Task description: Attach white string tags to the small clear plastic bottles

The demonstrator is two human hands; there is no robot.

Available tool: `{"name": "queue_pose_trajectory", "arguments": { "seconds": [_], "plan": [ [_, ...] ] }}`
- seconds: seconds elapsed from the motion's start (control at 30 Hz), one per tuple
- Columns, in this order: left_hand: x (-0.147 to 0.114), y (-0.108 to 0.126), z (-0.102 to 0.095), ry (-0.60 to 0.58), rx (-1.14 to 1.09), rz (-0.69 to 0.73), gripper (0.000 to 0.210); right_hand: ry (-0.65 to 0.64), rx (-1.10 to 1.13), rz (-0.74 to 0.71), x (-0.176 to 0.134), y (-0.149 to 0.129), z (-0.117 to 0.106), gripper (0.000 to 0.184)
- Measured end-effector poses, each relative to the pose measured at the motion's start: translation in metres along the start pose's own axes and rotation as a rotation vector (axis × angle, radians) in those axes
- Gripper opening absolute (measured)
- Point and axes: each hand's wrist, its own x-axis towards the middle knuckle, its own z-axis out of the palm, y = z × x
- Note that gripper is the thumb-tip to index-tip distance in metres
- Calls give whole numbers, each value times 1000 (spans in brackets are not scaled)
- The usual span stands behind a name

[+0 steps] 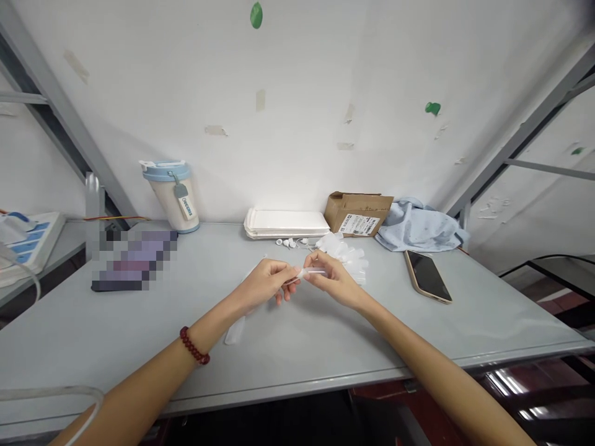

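Over the middle of the table, my two hands meet at a translucent plastic tube (316, 271). My right hand (335, 280) grips the tube between thumb and fingers. At its left end, my left hand (272, 279) pinches a small white cap-like piece (302, 273); the fingers partly hide it, so its fit on the tube cannot be told. Just beyond my right hand lies a pile of similar translucent tubes (346, 253). Several small white caps (289, 243) rest behind the hands. Another translucent piece (235, 331) lies flat under my left forearm.
Along the wall stand a blue-lidded tumbler (174, 198), a white flat stack (288, 223), a cardboard box (357, 214) and a crumpled blue cloth (416, 226). A phone (428, 277) lies at right. A blurred-out flat object (137, 260) is at left, near a power strip (35, 248).
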Motion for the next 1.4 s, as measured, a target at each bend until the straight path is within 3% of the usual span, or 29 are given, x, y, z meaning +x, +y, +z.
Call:
{"name": "queue_pose_trajectory", "arguments": {
  "seconds": [0.27,0.9,1.2,1.4],
  "plan": [
    [-1,0,3,-10,3,11,37,22,-2,-4,0,3,-2,4],
    [-3,-1,3,-103,-57,25,38,1,60,68,-2,-5,-2,13],
    [-3,3,3,-150,-123,-44,35,-21,174,61,-2,-3,-3,15],
    [-4,1,6,-142,-142,-38,34,-7,223,52,-1,0,0,26]
  ]
}}
